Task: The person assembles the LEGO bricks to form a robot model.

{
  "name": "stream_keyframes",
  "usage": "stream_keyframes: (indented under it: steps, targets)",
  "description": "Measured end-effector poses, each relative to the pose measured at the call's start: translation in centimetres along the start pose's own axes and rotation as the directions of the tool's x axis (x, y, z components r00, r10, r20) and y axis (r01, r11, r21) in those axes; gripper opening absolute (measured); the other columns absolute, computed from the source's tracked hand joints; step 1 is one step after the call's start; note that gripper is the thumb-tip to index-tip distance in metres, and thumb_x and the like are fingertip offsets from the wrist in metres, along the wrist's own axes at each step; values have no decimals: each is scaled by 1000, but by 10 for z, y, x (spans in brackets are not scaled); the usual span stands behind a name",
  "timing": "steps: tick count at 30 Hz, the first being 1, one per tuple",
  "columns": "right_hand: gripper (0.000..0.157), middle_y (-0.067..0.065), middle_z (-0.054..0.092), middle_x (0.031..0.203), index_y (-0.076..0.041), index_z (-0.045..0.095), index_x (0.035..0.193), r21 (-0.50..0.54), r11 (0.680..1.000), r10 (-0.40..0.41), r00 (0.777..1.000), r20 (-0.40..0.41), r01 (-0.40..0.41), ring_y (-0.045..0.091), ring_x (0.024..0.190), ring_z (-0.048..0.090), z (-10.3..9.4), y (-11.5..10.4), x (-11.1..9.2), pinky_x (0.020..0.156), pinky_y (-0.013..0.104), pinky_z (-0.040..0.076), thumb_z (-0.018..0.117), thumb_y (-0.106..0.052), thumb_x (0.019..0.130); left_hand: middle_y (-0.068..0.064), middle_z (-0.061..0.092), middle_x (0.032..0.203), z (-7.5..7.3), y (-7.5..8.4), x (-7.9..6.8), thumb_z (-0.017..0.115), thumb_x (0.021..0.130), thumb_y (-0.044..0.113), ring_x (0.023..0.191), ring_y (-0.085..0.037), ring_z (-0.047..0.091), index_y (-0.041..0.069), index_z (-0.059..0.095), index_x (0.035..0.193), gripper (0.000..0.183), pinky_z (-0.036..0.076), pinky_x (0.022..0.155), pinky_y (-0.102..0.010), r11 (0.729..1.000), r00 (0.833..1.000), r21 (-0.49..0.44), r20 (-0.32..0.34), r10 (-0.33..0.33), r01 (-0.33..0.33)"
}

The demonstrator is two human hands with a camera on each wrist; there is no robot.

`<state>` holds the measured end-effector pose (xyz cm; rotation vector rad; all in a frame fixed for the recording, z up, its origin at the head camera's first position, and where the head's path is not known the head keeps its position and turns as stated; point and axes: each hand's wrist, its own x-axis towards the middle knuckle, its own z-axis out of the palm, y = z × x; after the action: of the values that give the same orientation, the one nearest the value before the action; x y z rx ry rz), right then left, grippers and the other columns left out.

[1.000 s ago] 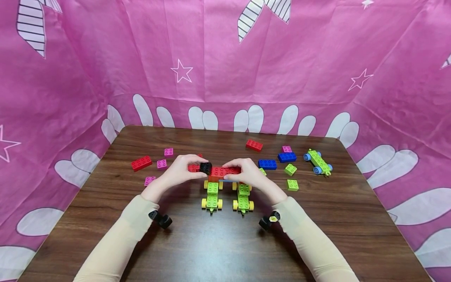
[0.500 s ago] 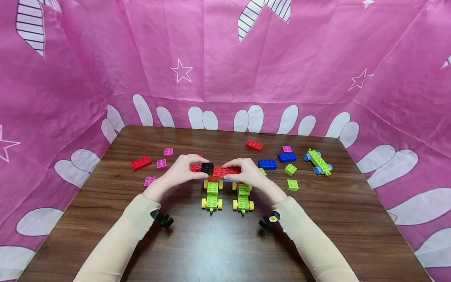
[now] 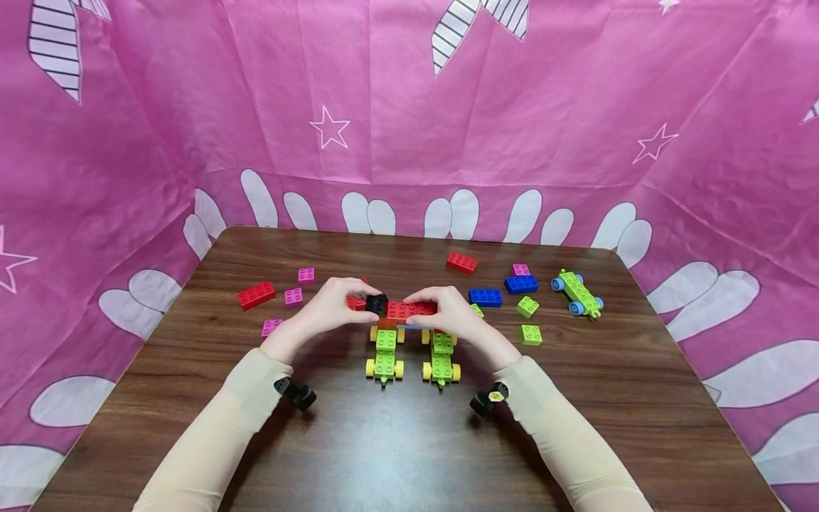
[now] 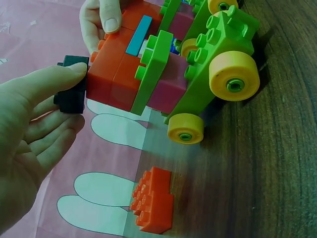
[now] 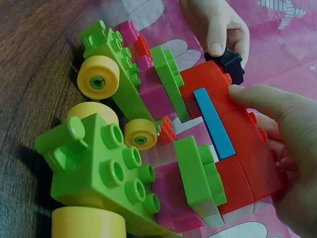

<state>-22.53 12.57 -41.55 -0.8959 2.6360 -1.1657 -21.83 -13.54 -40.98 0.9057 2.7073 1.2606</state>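
Note:
A toy build of bricks stands mid-table on two lime-green wheeled bases, the left base [image 3: 384, 364] and the right base [image 3: 441, 365], both with yellow wheels. Across its top run red bricks [image 3: 403, 311], with a thin blue piece [image 5: 214, 123] on their near side. Between thumb and fingers, my left hand [image 3: 328, 306] pinches a small black brick [image 4: 74, 84] at the left end of the red bricks. Whether it is fully pressed on I cannot tell. My right hand [image 3: 450, 313] grips the red bricks at their right end. Magenta bricks [image 4: 168, 83] show lower down.
Left of the build lie a red brick [image 3: 257, 296] and several pink ones [image 3: 293, 297]. On the right are blue bricks [image 3: 485, 298], green bricks [image 3: 531, 335] and a green base with blue wheels [image 3: 578, 294]. Pink cloth surrounds the wooden table [image 3: 384, 455] at the back and sides.
My left hand has shifted slightly to the right, bringing the black brick a little further over the left end of the red bricks. My right hand keeps its grip in place.

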Motion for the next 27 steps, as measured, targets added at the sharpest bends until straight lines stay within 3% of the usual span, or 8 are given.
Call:
stream_keyframes:
  steps: [12, 21, 27]
  targets:
    - [33, 4, 72, 104, -10, 72, 112, -9, 1000, 4, 1000, 1, -4, 15, 82, 59, 0, 0, 1, 73, 29, 51, 76, -26, 83, 1, 69, 90, -5, 5, 5, 82, 77, 22, 85, -14, 61, 10, 74, 109, 35, 51, 79, -34, 997, 999, 77, 43, 15, -18]
    - [33, 4, 73, 103, -11, 72, 112, -1, 1000, -2, 1000, 0, 2, 14, 80, 59, 1, 1, 1, 71, 28, 51, 76, -28, 83, -2, 69, 90, -9, 10, 10, 82, 76, 20, 88, -23, 64, 8, 74, 109, 36, 53, 81, -44, 997, 995, 83, 95, -1, -7]
    - [33, 3, 73, 104, -11, 72, 111, 1, 1000, 5, 1000, 1, -5, 15, 82, 60, 1, 2, 1, 72, 29, 51, 76, -28, 83, -2, 69, 90, -11, 15, 13, 82, 76, 19, 90, -26, 65, 8, 74, 109, 36, 52, 82, -42, 994, 992, 114, 125, -17, 3]
